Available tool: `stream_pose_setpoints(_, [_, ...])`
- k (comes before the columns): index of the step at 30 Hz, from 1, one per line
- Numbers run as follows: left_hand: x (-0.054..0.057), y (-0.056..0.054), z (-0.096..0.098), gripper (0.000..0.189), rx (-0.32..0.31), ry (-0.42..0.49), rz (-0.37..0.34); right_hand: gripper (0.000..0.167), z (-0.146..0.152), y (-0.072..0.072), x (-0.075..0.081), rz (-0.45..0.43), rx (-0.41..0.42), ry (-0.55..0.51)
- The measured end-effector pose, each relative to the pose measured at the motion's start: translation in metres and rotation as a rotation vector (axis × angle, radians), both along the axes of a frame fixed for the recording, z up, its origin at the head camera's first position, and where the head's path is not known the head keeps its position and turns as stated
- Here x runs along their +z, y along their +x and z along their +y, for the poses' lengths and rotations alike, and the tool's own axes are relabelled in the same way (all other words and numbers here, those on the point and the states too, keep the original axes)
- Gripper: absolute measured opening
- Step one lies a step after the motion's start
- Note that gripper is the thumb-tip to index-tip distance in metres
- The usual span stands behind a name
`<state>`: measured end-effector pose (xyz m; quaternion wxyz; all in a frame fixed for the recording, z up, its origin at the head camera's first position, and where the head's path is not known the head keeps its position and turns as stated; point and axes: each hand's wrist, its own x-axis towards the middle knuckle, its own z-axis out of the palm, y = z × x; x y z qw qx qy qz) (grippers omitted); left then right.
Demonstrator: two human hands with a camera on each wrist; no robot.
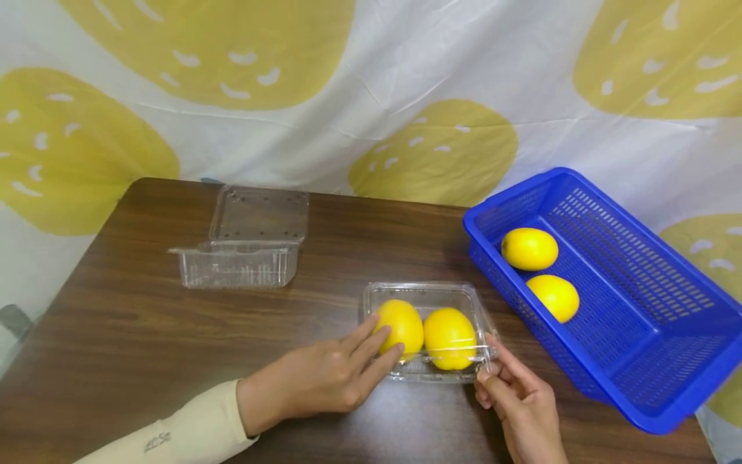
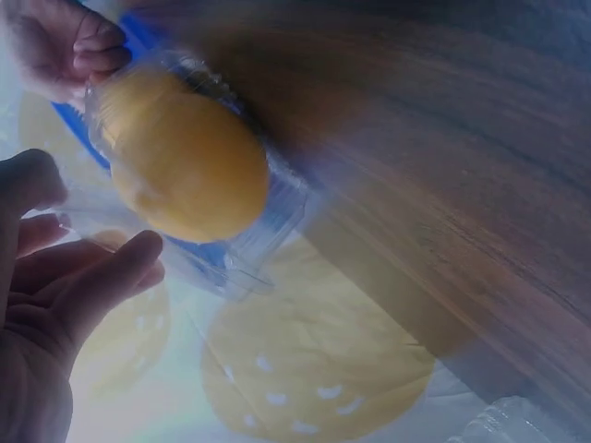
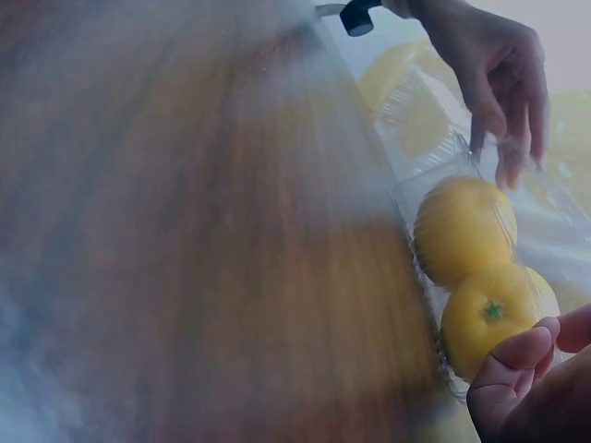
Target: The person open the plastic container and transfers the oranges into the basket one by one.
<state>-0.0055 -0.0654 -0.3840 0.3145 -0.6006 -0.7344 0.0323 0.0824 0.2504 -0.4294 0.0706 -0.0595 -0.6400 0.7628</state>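
Observation:
A clear plastic clamshell container (image 1: 426, 290) stands on the table with two yellow citrus fruits inside, a left one (image 1: 401, 327) and a right one (image 1: 450, 338). Its see-through lid slants over the fruits. My left hand (image 1: 324, 380) reaches across the left side, fairly straight fingers touching the lid; the left wrist view shows its thumb (image 2: 115, 277) by the film. At the front right corner my right hand (image 1: 522, 399) pinches the lid's edge between thumb and fingers. In the right wrist view one fruit (image 3: 494, 318) shows a green stem mark.
A blue plastic basket (image 1: 614, 399) stands at the right, holding a yellow fruit (image 1: 530, 249) and another (image 1: 554, 298). Towards the back left is a second clear clamshell (image 1: 237, 267), its lid raised. Behind the brown table (image 1: 116, 335) hangs a yellow-and-white printed cloth (image 1: 400, 58).

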Motion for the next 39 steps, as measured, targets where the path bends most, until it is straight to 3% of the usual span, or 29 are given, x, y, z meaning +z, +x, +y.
stream_pose_setpoints(8, [0.002,-0.01,-0.004,0.034,-0.054,0.319,-0.141,0.058,-0.001,0.003,-0.004,-0.059,-0.005,0.008])
stream_pose_setpoints(15, [0.003,-0.013,-0.005,0.03,-0.051,0.499,-0.253,0.058,-0.002,0.004,-0.005,-0.048,0.027,0.024])
stream_pose_setpoints(21, [0.006,-0.015,-0.005,0.026,-0.066,0.634,-0.257,0.057,-0.006,0.005,-0.004,-0.048,0.045,0.056])
stream_pose_setpoints(25, [0.006,-0.017,-0.005,0.024,-0.078,0.723,-0.302,0.057,-0.007,0.005,-0.004,-0.054,0.045,0.057])
stream_pose_setpoints(32, [0.004,-0.019,-0.005,0.03,-0.059,0.76,-0.33,0.056,-0.009,0.005,-0.003,-0.062,0.04,0.068])
stream_pose_setpoints(39, [-0.004,-0.019,-0.005,0.051,0.02,0.722,-0.525,0.055,-0.011,0.007,-0.001,-0.068,0.03,0.082])
